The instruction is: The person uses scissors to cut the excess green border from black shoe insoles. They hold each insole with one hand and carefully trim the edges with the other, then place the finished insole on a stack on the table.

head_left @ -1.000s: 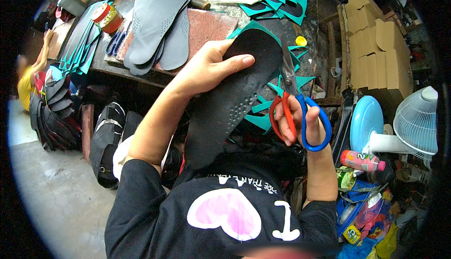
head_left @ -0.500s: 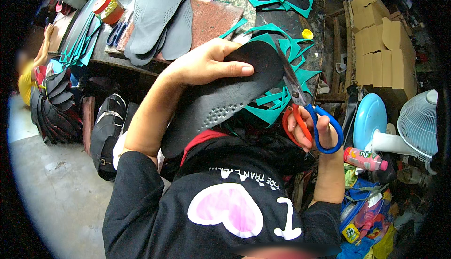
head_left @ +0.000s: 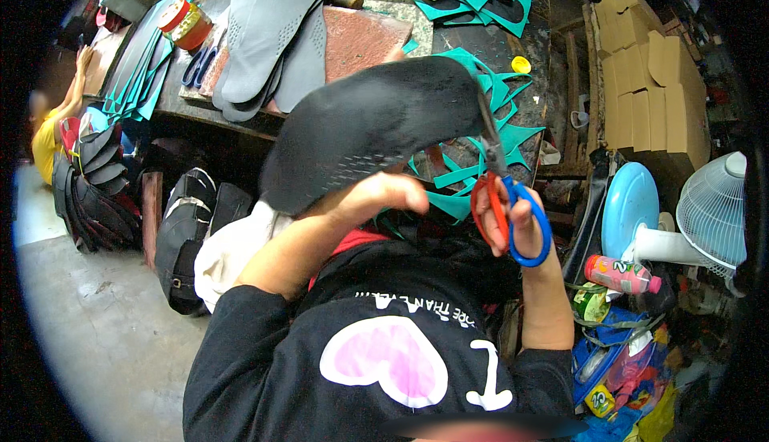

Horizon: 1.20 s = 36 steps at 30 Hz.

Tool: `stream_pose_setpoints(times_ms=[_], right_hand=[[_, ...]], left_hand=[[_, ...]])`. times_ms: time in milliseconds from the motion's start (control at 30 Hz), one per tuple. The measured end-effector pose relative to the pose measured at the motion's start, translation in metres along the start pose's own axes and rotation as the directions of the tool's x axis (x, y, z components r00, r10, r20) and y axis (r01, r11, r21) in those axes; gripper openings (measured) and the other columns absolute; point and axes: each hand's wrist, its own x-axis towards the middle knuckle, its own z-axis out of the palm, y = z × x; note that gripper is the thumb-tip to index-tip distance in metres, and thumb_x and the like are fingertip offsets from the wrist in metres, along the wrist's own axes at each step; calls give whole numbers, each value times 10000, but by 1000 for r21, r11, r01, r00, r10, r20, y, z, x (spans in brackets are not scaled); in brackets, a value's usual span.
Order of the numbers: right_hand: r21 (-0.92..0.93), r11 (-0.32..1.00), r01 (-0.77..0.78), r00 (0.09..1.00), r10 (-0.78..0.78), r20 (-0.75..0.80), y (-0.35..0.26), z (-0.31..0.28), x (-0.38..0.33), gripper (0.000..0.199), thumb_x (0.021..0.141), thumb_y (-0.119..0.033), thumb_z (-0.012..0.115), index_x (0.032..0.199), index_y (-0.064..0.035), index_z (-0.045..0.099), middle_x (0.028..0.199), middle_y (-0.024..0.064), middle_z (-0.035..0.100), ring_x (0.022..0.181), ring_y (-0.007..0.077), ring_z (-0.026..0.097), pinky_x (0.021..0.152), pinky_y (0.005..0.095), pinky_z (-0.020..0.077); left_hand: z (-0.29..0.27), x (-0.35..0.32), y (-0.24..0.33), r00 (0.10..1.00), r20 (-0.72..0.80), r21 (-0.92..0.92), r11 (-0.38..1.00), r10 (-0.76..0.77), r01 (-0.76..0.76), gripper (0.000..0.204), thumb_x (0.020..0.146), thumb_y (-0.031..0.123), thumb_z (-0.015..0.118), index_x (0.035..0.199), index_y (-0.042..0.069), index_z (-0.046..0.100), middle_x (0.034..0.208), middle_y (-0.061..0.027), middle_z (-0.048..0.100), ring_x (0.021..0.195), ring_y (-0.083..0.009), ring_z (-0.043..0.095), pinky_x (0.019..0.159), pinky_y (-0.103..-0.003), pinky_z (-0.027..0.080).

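Observation:
A black insole with a patch of small perforations lies across the space before my chest, above the bench edge. At its near edge is my left hand, slightly blurred, thumb showing and most fingers hidden beneath the insole, which it supports. My right hand is closed around the scissors, fingers through the red and blue handles. The blades point away from me, close together at the insole's right end; whether they touch it I cannot tell. Teal cut-out scraps are behind and below them.
Stacked grey insoles rest beside a reddish slab on the bench. A red-lidded jar and other scissors are at left. Cardboard boxes, a fan and a pink bottle stand right. Someone in yellow is far left.
My left hand has moved from the insole's upper face to its near edge, and the insole has turned to lie flatter. The scissors have shifted slightly left and stand more upright.

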Motion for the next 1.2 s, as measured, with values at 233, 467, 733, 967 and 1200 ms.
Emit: stream_pose_setpoints(times_ms=[233,467,733,967,1200], right_hand=[[-98,989,108,994,-106,28,4,17,13,886,721,-840,393,964,2,520,568,13,501,476,89,478,447,213,364],[10,1000,13,997,-14,78,4,18,8,944,682,-875,370,1011,1,490,541,-7,493,428,87,461,421,184,363],[-19,1000,17,995,-15,99,-1,19,6,937,681,-873,370,1005,-3,496,523,-11,487,415,82,459,411,181,353],[37,999,11,991,-16,133,3,20,5,912,697,-858,388,995,-5,507,527,-10,479,439,77,455,435,187,347],[-45,997,-62,988,68,140,-3,6,-7,838,730,-831,415,882,-17,545,463,-5,459,399,68,411,435,197,337]], left_hand=[[21,-6,-17,957,-268,116,983,-108,143,191,928,181,577,991,14,647,866,-55,661,692,-134,610,644,-262,507],[20,-13,-16,921,-342,83,970,-187,228,211,912,179,608,1028,7,644,926,-64,662,777,-150,630,681,-287,534],[10,-14,-10,935,-315,68,979,-162,193,222,877,173,657,1024,6,646,967,-76,659,846,-166,634,717,-317,554],[5,-17,-2,938,-293,144,962,-184,233,216,862,154,674,1001,-8,645,929,-78,667,766,-145,640,640,-265,544],[-19,-6,18,917,-230,187,910,-326,370,302,794,132,735,1027,-25,624,903,-104,673,741,-190,662,577,-293,566]])
